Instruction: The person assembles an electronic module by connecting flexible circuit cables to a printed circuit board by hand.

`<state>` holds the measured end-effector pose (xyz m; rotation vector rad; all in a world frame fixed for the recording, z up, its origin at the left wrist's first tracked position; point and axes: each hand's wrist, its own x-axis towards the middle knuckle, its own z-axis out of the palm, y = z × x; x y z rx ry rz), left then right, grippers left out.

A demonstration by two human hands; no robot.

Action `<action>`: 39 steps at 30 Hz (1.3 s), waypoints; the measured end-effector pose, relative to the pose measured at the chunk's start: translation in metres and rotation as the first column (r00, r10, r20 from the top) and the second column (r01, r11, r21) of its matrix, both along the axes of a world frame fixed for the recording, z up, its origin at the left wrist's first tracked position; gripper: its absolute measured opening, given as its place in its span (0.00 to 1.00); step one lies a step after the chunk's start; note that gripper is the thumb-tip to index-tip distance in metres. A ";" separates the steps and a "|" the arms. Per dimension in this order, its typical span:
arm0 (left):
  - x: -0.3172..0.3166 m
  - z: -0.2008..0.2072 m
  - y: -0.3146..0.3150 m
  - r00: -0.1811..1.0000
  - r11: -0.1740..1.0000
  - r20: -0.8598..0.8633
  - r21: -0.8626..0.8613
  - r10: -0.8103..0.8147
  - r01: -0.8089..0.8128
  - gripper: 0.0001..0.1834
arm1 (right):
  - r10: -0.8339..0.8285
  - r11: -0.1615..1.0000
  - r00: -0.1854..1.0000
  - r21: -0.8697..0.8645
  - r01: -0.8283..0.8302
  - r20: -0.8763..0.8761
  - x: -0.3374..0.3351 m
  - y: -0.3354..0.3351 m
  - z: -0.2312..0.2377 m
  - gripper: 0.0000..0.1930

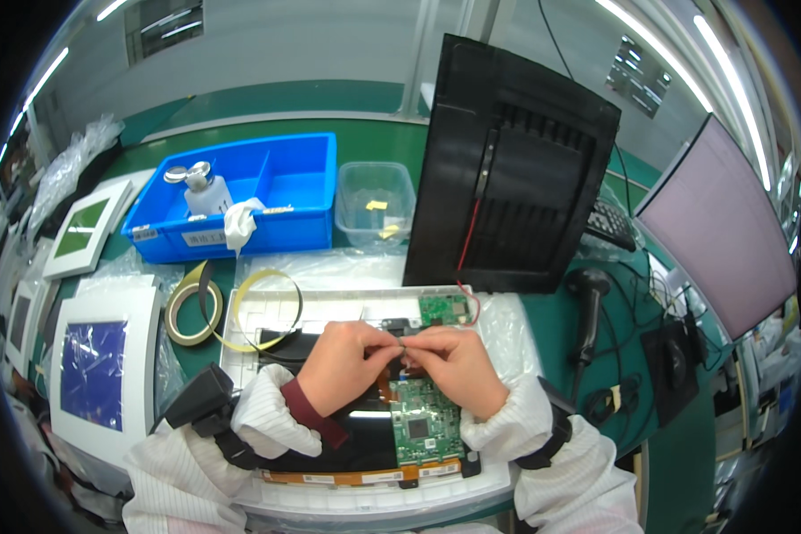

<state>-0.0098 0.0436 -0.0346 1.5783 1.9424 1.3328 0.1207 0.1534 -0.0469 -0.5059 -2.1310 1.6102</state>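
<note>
Over an opened display unit, my left hand (336,365) and my right hand (463,367) meet with fingertips pinched together. Whatever lies between them is too small and covered to make out. Just below the fingers is a green circuit board (427,418) with a dark square chip, fixed on a black display panel (351,438). Orange flat film (356,478) runs along the panel's near edge. A smaller green board (443,310) sits beyond my right hand. The white frame (256,311) surrounds the panel. A red wire (469,240) leads from the upright black back cover (529,178) down toward the small board.
A tape roll (180,307) with a loose yellow-black strip lies left of the unit. Behind are a blue divided bin (169,242) and a clear tub (376,182). White-framed panels (98,378) stand left. Right are a barcode scanner (587,311), cables and a monitor (725,227).
</note>
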 end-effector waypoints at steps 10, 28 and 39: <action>0.001 0.002 -0.001 1.000 1.000 -0.007 0.001 0.011 -0.011 0.05 | 0.018 0.984 1.000 0.176 -0.019 0.008 0.000 -0.001 0.003 0.07; 0.000 0.002 0.000 1.000 1.000 0.029 -0.020 -0.004 0.005 0.05 | -0.015 0.997 1.000 -0.070 0.016 0.021 0.000 0.000 0.002 0.07; 0.003 0.001 -0.001 0.999 1.000 0.046 -0.008 -0.005 0.005 0.05 | -0.021 1.000 0.999 -0.001 0.021 0.032 -0.001 -0.002 0.002 0.07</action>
